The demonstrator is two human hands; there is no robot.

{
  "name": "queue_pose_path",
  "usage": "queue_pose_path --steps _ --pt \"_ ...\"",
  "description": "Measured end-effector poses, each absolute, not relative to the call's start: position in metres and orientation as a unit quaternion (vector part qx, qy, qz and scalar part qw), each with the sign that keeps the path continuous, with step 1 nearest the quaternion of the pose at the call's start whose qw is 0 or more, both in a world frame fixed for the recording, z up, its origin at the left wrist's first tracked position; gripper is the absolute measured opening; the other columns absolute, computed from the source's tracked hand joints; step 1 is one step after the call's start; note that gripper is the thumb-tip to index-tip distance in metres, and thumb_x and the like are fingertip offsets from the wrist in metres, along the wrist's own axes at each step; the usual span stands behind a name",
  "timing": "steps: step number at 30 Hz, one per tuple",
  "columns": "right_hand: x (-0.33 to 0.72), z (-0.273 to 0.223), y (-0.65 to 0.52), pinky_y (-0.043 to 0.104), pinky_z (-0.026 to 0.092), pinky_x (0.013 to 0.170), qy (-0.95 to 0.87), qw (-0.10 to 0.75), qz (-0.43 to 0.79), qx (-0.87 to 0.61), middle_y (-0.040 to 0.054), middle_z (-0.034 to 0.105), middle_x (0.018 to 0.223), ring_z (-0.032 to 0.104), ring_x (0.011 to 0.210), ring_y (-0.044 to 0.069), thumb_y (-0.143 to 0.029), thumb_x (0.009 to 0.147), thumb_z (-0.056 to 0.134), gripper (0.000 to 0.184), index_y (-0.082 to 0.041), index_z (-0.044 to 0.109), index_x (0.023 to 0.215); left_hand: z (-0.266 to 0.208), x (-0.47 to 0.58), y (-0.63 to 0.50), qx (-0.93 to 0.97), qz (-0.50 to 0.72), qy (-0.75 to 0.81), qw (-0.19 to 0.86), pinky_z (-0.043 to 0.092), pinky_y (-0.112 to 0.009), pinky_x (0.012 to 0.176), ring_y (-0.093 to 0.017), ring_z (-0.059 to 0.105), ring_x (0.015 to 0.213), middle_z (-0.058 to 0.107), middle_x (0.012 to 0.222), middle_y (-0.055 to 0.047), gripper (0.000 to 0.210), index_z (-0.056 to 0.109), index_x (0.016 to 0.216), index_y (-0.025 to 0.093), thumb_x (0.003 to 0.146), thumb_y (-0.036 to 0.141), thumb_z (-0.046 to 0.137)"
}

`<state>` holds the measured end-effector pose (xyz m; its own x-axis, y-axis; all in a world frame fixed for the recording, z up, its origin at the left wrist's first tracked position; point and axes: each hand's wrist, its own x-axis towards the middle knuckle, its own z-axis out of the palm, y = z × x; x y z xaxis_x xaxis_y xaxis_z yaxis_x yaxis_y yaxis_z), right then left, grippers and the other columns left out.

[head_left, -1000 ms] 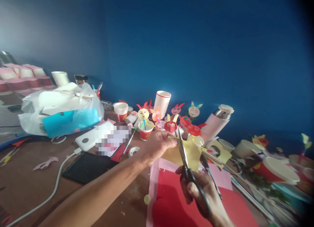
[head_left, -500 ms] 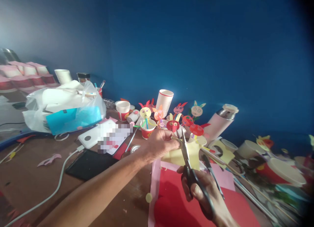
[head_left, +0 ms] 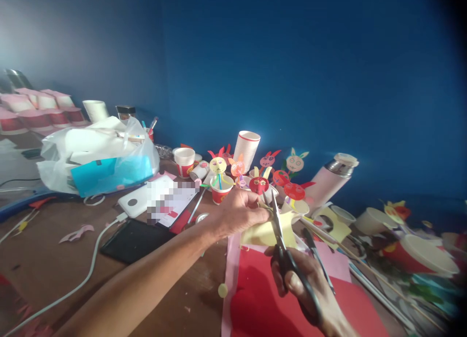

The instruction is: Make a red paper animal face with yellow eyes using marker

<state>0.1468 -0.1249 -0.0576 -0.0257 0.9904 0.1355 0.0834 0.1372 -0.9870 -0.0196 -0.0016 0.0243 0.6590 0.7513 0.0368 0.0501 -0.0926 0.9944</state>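
Note:
My left hand (head_left: 237, 214) pinches a small piece of pale yellow paper between thumb and fingers; much of it is hidden by the fingertips. Black-handled scissors (head_left: 278, 227) are in my right hand (head_left: 304, 278), fingers through the loops. Their blades point up and stand slightly apart, right at the left fingertips by the paper. Below the hands lies a larger yellow sheet (head_left: 255, 236) on red paper (head_left: 262, 298), with pink paper (head_left: 230, 278) under that. A small yellow disc (head_left: 223, 291) rests at the pink paper's left edge.
Paper cups (head_left: 221, 196) with paper animal faces on stems stand behind the hands. A pink thermos (head_left: 328, 186) leans at right, near more cups (head_left: 419, 254). To the left are a white power bank (head_left: 140, 201) with a cable, a black flat object (head_left: 136, 242) and a plastic bag (head_left: 54, 157).
The scissor blades look slightly closer together than before. Both hands stay in nearly the same place, and the whole view has shifted slightly.

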Motion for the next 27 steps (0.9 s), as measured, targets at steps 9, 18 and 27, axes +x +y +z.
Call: queue_pose_path --steps 9,18,27 --pt "0.1458 -0.0565 -0.1266 0.024 0.04 0.047 -0.566 0.5 0.436 -0.489 -0.003 0.051 0.055 0.046 0.046 0.012 -0.06 0.076 0.064 0.049 -0.016 0.065 0.097 0.0245 -0.0205 -0.0004 0.686 0.277 0.282 0.611 0.023 -0.027 0.051 -0.009 0.035 0.052 0.045 0.058 0.004 0.018 0.054 0.06 0.016 0.063 0.033 0.061" --pt "0.1471 -0.0585 -0.1264 0.023 0.041 0.046 -0.552 0.501 0.445 -0.496 -0.0046 0.05 0.053 0.043 0.043 0.01 -0.058 0.075 0.066 0.047 -0.016 0.065 0.097 0.0196 -0.0215 0.0039 0.697 0.27 0.272 0.606 0.021 -0.026 0.049 -0.009 0.034 0.052 0.041 0.054 0.005 0.016 0.055 0.06 0.016 0.066 0.029 0.062" --pt "0.1474 -0.0566 -0.1267 0.023 0.043 0.043 -0.546 0.489 0.447 -0.513 -0.0047 0.049 0.053 0.043 0.042 0.009 -0.059 0.073 0.067 0.048 -0.017 0.067 0.095 0.022 -0.0235 0.0046 0.698 0.266 0.268 0.608 0.02 -0.025 0.047 -0.008 0.033 0.048 0.042 0.053 0.005 0.017 0.055 0.058 0.016 0.067 0.028 0.063"
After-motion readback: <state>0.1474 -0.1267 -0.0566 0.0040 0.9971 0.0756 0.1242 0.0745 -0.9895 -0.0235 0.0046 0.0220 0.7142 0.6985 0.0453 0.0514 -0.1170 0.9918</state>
